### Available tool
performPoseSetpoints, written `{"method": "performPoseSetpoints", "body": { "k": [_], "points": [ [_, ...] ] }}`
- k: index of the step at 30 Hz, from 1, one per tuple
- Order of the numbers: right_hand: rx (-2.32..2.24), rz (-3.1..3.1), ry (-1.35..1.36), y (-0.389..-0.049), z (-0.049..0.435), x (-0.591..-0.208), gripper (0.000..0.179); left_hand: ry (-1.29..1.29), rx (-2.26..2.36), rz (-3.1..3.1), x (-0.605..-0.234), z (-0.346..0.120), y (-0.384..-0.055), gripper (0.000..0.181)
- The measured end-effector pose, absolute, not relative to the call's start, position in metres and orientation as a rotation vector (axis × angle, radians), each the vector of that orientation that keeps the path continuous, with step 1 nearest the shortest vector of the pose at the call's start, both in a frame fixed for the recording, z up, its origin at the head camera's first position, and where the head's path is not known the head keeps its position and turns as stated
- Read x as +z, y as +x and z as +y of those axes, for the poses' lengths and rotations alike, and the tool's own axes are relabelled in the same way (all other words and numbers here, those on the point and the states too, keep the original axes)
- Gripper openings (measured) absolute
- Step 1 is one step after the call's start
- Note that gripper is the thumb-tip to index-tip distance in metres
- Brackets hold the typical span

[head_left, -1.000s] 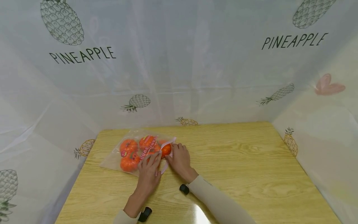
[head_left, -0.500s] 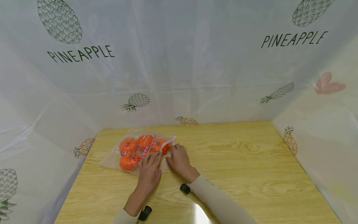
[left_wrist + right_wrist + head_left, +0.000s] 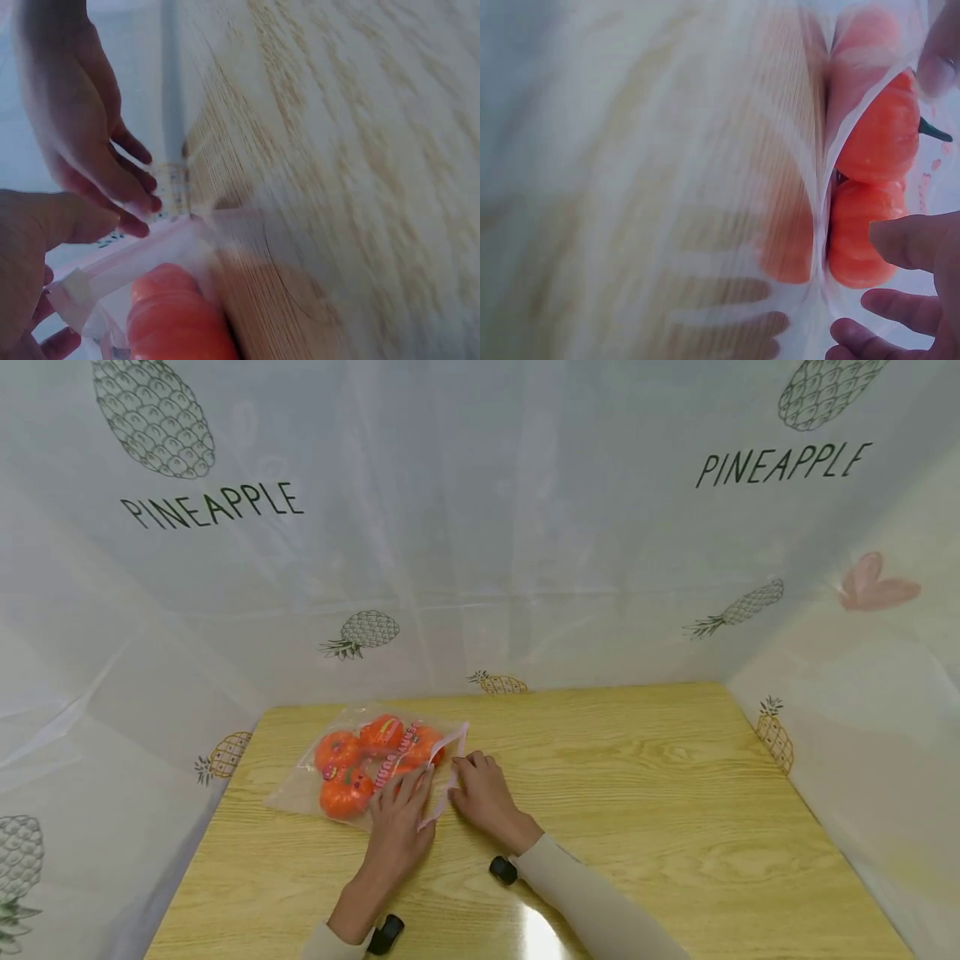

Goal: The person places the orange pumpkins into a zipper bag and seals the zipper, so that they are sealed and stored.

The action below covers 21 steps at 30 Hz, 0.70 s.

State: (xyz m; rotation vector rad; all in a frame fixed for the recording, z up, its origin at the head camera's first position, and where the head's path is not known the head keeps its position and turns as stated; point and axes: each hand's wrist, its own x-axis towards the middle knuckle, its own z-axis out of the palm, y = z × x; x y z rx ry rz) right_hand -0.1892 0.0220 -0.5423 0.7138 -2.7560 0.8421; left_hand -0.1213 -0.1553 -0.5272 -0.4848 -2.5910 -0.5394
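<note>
A clear plastic bag point(image 3: 300, 795) with a pink-edged mouth point(image 3: 462, 739) and pink lettering lies at the table's left. Several small ribbed orange pumpkins point(image 3: 347, 797) are inside it; one shows a green stem point(image 3: 934, 130) in the right wrist view. My left hand point(image 3: 397, 822) lies over the near part of the mouth and holds its edge, fingers on the upper lip and thumb towards the lower. At the mouth's right side is my right hand point(image 3: 489, 800), fingers loosely bent, fingertips right at the pink edge. Its thumb point(image 3: 907, 238) overlaps a pumpkin point(image 3: 855, 251) in the right wrist view.
The bag lies on a light wood table point(image 3: 637, 793). Hanging sheets point(image 3: 570, 610) printed with pineapples stand along its back and sides. A small black device point(image 3: 386, 935) sits by the left wrist and another black device point(image 3: 503, 870) by the right. Glare shows at the front.
The pumpkin at the bag's mouth has moved left, fully inside under the film. My right hand has drawn slightly back to the right. My left hand has barely moved.
</note>
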Motion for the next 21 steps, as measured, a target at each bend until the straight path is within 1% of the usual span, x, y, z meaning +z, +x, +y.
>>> {"method": "performPoseSetpoints", "body": {
  "k": [7,11,16,21],
  "points": [
    [0.890,-2.726,0.704,-0.184,0.033,-0.541,0.046,-0.557,-0.468,-2.560,-0.530,-0.165,-0.115,0.088],
    [0.924,-2.739,0.700,-0.180,0.037,-0.540,0.046,-0.558,-0.454,-2.587,-0.531,-0.174,-0.110,0.093],
    [0.948,-2.756,0.701,-0.176,0.040,-0.539,0.046,-0.521,-0.459,-2.622,-0.531,-0.182,-0.103,0.090],
    [0.921,-2.745,0.714,-0.171,0.041,-0.538,0.045,-0.528,-0.441,-2.595,-0.532,-0.188,-0.098,0.080]
  ]
}}
